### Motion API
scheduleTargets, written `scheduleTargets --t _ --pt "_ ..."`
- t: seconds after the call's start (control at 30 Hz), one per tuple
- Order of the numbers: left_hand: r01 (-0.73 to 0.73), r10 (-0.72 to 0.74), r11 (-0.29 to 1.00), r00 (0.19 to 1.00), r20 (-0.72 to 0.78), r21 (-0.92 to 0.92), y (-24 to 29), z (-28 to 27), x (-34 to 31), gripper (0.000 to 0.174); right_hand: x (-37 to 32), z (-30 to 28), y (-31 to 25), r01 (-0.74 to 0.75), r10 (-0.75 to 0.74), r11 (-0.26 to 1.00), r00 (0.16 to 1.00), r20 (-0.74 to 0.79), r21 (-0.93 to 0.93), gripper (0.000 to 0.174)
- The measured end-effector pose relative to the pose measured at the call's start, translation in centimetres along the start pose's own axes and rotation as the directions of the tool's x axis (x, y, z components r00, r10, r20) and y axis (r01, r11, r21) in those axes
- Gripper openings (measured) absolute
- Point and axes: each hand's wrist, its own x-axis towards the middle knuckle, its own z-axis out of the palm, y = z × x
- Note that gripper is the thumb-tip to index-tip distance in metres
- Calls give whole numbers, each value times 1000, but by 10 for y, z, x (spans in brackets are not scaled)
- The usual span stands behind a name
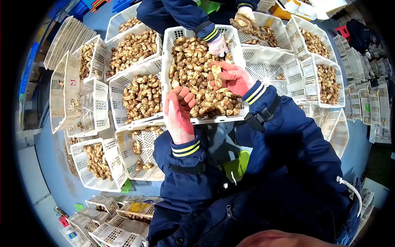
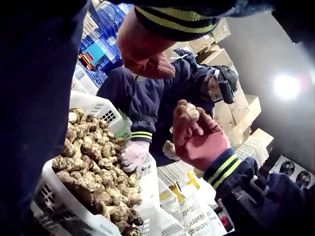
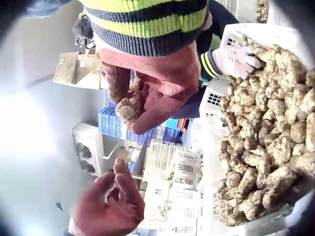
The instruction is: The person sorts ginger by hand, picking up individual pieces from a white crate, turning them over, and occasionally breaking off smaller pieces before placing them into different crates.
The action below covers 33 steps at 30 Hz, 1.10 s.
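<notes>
My right gloved hand (image 1: 235,79) holds a stubby, mushroom-like piece (image 1: 217,75), cream with brown patches, between thumb and fingers over a white basket (image 1: 166,78). The same piece (image 3: 129,105) shows between the fingers in the right wrist view. Opposite, my left gloved hand (image 1: 180,111) is raised at the basket's near left, its fingers loosely bent and nothing visible in them. Many similar brown-and-cream pieces (image 1: 193,68) fill the basket. Another person's gloved hand (image 1: 219,46) reaches onto the heap from the far side.
White perforated baskets of similar pieces stand on both sides, such as the left basket (image 1: 115,103). A nearly bare basket (image 1: 263,70) sits at the right. The other person's second gloved hand (image 1: 243,19) is over a back basket. Stacked baskets (image 1: 70,43) rise at the far left.
</notes>
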Motion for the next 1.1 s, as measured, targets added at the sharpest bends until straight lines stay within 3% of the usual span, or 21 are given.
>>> scheduleTargets --t 0.1,0.2,0.3,0.33,0.4,0.43,0.47,0.6,0.7,0.97,1.03,1.1 --pt "0 0 1000 1000 23 -12 0 -2 0 41 4 -1 5 34 -35 999 999 -30 -29 51" --pt "33 -34 998 999 17 52 -1 4 -2 40 4 4 6 -30 20 989 997 -75 -142 56" --pt "150 -153 979 988 13 140 -9 10 0 39 2 16 7 10 -50 956 990 -130 -292 44" --pt "162 -168 980 985 43 117 -12 8 0 39 2 28 2 -67 -2 931 982 -189 -358 42" --pt "233 -247 959 967 69 162 -11 11 0 38 5 25 11 -31 14 975 997 -82 -219 41" --pt "218 -240 959 964 112 182 -14 8 0 37 7 22 15 -9 5 983 1000 -24 -185 41" --pt "197 -226 958 966 127 209 -14 8 -1 37 4 17 14 -38 44 955 999 15 -293 58" --pt "158 -198 963 964 177 217 -13 7 -3 35 0 17 9 34 -7 908 998 64 -418 59" --pt "149 -190 963 966 176 223 -15 7 -2 35 -2 24 5 -25 22 895 1000 -12 -444 59" --pt "155 -196 961 966 170 229 -18 3 0 37 -2 12 15 1 14 942 999 40 -337 54" --pt "152 -195 960 966 171 237 -16 5 -1 37 -1 19 10 -79 75 942 997 -24 -326 51" --pt "135 -183 953 970 159 270 -16 6 -2 36 1 31 9 -56 28 909 997 -72 -413 48"
